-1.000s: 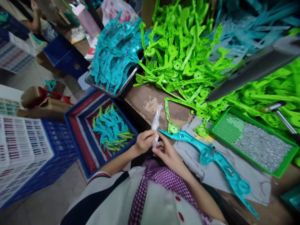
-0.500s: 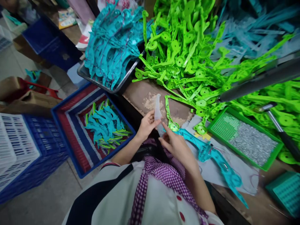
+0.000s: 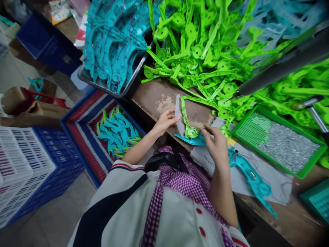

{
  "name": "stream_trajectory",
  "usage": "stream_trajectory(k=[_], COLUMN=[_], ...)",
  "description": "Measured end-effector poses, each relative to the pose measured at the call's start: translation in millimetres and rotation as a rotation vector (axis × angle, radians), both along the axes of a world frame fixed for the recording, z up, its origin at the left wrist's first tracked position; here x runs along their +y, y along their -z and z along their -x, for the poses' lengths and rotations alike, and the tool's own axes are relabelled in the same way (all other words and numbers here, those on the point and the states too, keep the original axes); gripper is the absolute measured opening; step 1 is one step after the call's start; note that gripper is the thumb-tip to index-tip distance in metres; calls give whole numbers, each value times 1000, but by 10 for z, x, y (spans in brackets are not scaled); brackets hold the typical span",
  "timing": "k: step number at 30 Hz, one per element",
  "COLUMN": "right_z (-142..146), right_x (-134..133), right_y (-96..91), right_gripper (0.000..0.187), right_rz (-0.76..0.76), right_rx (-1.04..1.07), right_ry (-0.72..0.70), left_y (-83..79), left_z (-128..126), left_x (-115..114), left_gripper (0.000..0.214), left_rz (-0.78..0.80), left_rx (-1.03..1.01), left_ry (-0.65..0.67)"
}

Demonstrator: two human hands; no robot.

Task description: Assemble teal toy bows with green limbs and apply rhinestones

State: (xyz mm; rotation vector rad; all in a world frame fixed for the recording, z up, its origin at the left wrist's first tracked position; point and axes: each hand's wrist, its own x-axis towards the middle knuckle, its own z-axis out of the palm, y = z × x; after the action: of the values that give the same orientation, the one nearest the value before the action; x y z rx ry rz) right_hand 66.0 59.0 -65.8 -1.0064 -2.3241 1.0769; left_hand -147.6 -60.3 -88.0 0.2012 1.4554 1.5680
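Observation:
My left hand [image 3: 166, 120] pinches a clear plastic piece [image 3: 179, 113] upright over the wooden bench. My right hand [image 3: 218, 145] rests with curled fingers on a long teal toy shell [image 3: 246, 173] that lies across a grey cloth; what its fingertips hold is not visible. A single green plastic strip [image 3: 187, 120] lies between the two hands, its round end beside the teal shell's tip.
A big heap of green parts [image 3: 205, 44] fills the bench's far side. A metal tray of teal parts [image 3: 113, 48] sits at the left. A green tray of small screws [image 3: 280, 145] is at the right. Blue crates [image 3: 84, 137] stand on the floor, one holding finished teal pieces.
Both hands moved up and away from my body toward the bench. The right hand left the clear piece and went right onto the teal shell; the left still holds the clear piece.

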Motion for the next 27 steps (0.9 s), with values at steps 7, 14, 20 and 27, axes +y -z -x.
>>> stream_trajectory(k=[7,14,20,27], right_z=[23,42,66,59], right_x=[-56,-47,-70,-78], right_y=[213,267,265,281], right_gripper=[44,42,42,43], right_rz=[-29,-92,-143,-197], right_rx=[-42,-70,-136,-162], right_ry=[-143,-148,-152,-158], left_y=[-1,-20,-5,53], left_z=[0,3,9,-11], left_x=[123,169,191,213], left_gripper=[52,51,49,60], left_rz=[28,52,96,158], left_rx=[75,80,101,227], left_ry=[52,80,75,85])
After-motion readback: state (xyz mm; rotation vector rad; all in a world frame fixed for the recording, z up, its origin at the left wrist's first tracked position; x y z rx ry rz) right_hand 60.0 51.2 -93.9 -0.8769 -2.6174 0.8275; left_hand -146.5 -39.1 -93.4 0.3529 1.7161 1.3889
